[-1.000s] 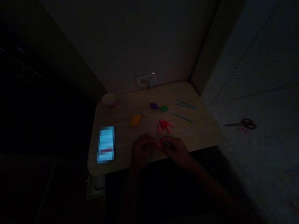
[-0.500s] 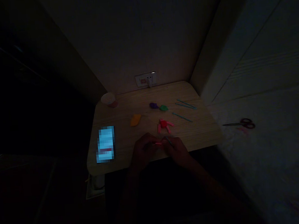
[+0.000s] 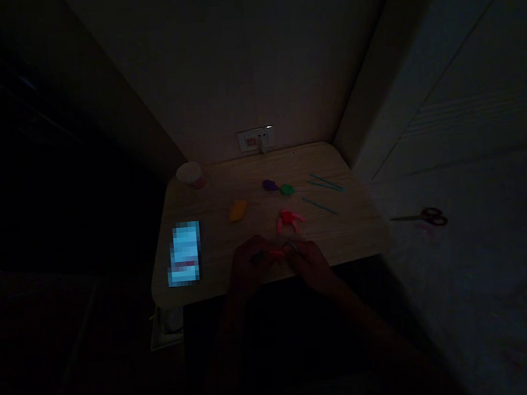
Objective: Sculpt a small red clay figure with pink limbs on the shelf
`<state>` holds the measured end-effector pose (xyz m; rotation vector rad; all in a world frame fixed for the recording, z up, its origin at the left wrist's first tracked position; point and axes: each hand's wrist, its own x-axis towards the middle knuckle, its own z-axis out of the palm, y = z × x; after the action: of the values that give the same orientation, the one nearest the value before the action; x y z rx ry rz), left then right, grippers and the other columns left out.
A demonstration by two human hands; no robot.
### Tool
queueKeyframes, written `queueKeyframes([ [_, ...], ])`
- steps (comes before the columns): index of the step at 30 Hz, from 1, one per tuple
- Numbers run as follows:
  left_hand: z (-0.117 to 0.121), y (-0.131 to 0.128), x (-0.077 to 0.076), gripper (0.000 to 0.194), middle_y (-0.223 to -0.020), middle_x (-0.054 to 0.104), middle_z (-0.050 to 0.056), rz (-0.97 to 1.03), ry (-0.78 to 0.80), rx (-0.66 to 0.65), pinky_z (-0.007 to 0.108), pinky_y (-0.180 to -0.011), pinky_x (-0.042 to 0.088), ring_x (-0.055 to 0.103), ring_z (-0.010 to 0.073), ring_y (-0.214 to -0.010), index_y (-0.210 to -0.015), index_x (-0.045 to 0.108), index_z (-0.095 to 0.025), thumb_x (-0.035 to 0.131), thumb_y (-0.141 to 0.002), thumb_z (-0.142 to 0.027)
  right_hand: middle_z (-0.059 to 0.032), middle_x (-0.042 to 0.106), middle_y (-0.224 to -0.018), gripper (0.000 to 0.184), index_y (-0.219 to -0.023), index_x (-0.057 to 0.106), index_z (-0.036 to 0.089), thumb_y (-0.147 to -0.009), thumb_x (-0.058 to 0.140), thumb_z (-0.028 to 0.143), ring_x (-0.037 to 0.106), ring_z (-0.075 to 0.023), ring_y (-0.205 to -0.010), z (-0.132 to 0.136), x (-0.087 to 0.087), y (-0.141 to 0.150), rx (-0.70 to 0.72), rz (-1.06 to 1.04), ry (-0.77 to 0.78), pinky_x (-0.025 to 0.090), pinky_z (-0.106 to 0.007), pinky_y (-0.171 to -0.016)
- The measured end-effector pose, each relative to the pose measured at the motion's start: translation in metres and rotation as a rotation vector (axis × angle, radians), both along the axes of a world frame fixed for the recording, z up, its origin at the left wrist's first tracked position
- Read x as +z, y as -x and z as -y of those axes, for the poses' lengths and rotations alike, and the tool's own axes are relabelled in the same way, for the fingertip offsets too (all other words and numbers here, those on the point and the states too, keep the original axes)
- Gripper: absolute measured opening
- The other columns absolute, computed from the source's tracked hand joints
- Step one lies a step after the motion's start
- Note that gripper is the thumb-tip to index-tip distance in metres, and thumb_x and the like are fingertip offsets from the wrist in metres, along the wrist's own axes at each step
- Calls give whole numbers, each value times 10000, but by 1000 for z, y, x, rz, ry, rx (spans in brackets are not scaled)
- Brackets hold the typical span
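Left hand (image 3: 253,262), curled at the table's near edge, pinches a pink clay strip (image 3: 279,253) toward the right hand (image 3: 309,264), whose fingers close on a thin stick (image 3: 294,247). Red-and-pink clay figure (image 3: 288,220) lies just beyond them on the wooden table (image 3: 339,231).

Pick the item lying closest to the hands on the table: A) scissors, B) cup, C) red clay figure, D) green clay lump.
C: the red clay figure lies on the table just beyond the left hand and right hand, nearer than the other options.
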<state>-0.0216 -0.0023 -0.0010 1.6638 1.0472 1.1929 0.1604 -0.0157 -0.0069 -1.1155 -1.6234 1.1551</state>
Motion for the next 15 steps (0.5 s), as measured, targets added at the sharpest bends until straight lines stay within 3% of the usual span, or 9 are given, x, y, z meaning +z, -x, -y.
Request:
queueKeyframes([
  [4, 0, 0, -1, 172, -768, 732, 40, 20, -16, 19, 286, -686, 528, 670, 169, -725, -756, 791, -211, 829, -829, -362, -7, 604, -625, 548, -695, 649, 212, -1019, 473, 617, 538, -163, -607, -1, 0, 0, -36, 11, 2, 373, -265, -545],
  [9, -2, 1, -4, 156, -801, 729, 45, 28, -19, -7, 296, -708, 531, 669, 180, -763, -788, 783, -208, 811, -846, -350, -9, 654, -688, 463, -763, 696, 218, -1012, 512, 562, 569, -165, -640, -3, -1, 0, -11, 31, -27, 410, -280, -609],
  [15, -1, 1, -4, 134, -879, 728, 48, 38, -9, -15, 291, -760, 536, 672, 181, -828, -910, 783, -210, 809, -850, -327, -6, 668, -711, 340, -800, 708, 212, -984, 594, 473, 587, -163, -659, -2, 5, 1, -24, -18, -5, 434, -272, -628],
])
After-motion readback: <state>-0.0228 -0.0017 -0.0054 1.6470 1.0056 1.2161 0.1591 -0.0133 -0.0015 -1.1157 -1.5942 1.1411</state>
